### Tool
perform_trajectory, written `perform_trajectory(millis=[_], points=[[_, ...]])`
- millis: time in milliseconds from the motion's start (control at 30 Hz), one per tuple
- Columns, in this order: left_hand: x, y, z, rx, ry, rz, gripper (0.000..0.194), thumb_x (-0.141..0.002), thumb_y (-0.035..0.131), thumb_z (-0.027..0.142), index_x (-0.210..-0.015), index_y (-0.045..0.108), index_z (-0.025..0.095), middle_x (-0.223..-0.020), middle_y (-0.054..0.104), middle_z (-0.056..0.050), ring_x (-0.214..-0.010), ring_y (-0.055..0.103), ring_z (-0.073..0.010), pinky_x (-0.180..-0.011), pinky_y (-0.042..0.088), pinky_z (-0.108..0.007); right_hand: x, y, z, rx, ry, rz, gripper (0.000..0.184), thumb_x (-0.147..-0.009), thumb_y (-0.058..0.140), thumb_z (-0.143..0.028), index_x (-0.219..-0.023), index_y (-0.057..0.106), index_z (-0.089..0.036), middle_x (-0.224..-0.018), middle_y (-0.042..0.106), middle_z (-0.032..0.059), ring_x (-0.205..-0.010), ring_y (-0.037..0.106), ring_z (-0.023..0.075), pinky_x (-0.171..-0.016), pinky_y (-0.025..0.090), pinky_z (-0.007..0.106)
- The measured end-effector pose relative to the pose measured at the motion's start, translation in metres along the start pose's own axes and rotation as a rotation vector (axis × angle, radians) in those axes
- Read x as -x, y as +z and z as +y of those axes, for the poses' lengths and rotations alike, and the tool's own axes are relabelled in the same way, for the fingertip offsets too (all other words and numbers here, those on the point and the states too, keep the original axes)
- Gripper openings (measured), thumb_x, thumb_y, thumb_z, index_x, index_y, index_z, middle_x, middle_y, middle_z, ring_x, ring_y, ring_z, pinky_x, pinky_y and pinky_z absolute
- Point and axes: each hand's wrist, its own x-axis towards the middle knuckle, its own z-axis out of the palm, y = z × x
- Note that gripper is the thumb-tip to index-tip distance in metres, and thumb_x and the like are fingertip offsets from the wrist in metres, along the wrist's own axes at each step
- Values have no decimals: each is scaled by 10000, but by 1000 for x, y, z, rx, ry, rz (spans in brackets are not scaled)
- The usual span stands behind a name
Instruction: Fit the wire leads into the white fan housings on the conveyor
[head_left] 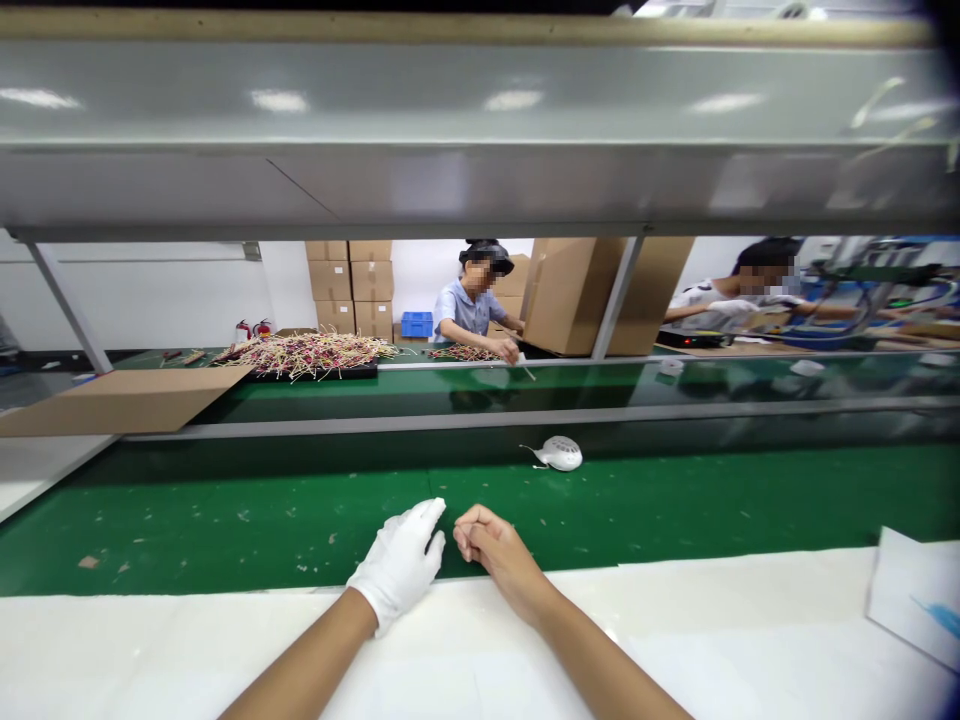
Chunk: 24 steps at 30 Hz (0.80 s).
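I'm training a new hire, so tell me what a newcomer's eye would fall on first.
Likely the white-gloved left hand beside the bare right hand, at lower centre. Beyond them, slightly right, a white slotted piece lies on the green surface. Farther back, left of centre, a tangled heap of thin strands stands out.

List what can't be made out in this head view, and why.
1) Head view: inside of the bare right hand, hidden by its own curl; can't tell whether it holds anything.
2) Head view: palm of the gloved left hand, hidden by the back of that hand.
3) Head view: underside of the white part, turned toward the green belt.
4) Head view: strand count in the heap, too small and overlapping.
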Motion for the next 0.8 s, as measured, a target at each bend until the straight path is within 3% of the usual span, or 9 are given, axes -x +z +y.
perform_trajectory(millis=[400,600,800], points=[[0,3,-3,37,45,19,401,-836,333,331,-1207,438,217,-1213,495,-30,-1056,488,-209,-901,401,-338,-1,-3,3,62,-81,-87,210,-688,613,-369,-693,542,-172,-627,561,-14,-510,437,91,-525,308,243],[1,0,-1,58,80,29,388,-845,330,359,-1185,446,215,-1182,518,-29,-1024,504,-199,-880,409,-322,-3,-5,6,21,-42,14,256,-648,664,-384,-766,604,-165,-771,649,52,-656,551,138,-585,381,255],[1,-2,1,65,113,32,357,-849,324,346,-1153,461,217,-1121,550,-34,-961,534,-187,-839,427,-310,-3,-5,6,-32,-11,50,342,-644,678,-349,-928,587,-182,-834,654,64,-680,565,145,-593,398,259]])
